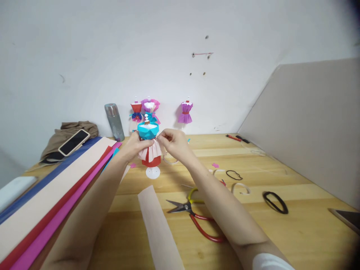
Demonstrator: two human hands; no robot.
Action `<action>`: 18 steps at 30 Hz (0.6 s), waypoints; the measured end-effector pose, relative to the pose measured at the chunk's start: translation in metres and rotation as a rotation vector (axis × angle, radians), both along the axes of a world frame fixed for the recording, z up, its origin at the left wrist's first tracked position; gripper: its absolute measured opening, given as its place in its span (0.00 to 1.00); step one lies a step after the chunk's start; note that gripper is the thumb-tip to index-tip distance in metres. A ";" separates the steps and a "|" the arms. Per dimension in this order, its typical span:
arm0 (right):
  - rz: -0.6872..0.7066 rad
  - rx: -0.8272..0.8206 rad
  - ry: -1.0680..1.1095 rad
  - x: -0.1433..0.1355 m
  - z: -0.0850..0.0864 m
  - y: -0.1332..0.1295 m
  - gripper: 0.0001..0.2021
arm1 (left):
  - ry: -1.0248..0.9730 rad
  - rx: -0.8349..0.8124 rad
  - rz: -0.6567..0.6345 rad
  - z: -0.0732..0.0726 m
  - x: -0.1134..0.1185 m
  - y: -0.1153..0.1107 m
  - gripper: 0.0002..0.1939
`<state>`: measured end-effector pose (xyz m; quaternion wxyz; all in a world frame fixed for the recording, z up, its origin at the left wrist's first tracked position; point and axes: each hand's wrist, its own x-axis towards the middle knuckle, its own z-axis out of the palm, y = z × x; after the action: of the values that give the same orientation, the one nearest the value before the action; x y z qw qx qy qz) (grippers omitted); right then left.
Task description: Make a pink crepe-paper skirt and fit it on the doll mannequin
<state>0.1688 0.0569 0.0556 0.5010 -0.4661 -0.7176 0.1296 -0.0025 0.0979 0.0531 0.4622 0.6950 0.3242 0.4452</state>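
Observation:
A miniature dress form (148,131) stands upright on a round white base, dressed in a blue paper top, a pale pink gathered overskirt (151,152) and a red skirt (151,161). My left hand (132,148) grips it at the waist from the left, thumb across the front. At the waist's right side, my right hand (176,144) has thumb and forefinger pinched together; what lies between them is too small to make out. In front of the base, a pale pink paper strip (159,228) lies on the table. Beside it rest open scissors (185,207) with red and yellow handles, partly under my right forearm.
Long coloured paper sheets (59,180) lie at left, near a phone (74,142) on brown cloth. A metal flask (114,122) and dressed forms (185,112) stand by the wall. Black hair ties (275,202), pens (233,138) and paper scraps (215,165) lie at right.

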 end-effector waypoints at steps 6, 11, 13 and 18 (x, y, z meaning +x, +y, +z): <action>-0.016 -0.006 0.004 0.000 -0.001 0.002 0.11 | 0.008 0.006 -0.021 -0.003 -0.003 0.005 0.14; -0.013 -0.017 0.025 0.001 -0.002 0.005 0.12 | 0.025 0.008 -0.018 -0.001 -0.002 0.003 0.15; -0.024 -0.012 0.028 0.002 -0.002 0.007 0.12 | 0.032 0.016 -0.007 -0.001 -0.002 0.003 0.15; 0.029 -0.003 0.055 0.001 -0.003 0.006 0.12 | 0.048 0.019 0.004 -0.003 -0.004 0.005 0.14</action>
<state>0.1700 0.0626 0.0521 0.5177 -0.4527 -0.7102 0.1507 -0.0063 0.1033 0.0499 0.4469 0.7092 0.3324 0.4323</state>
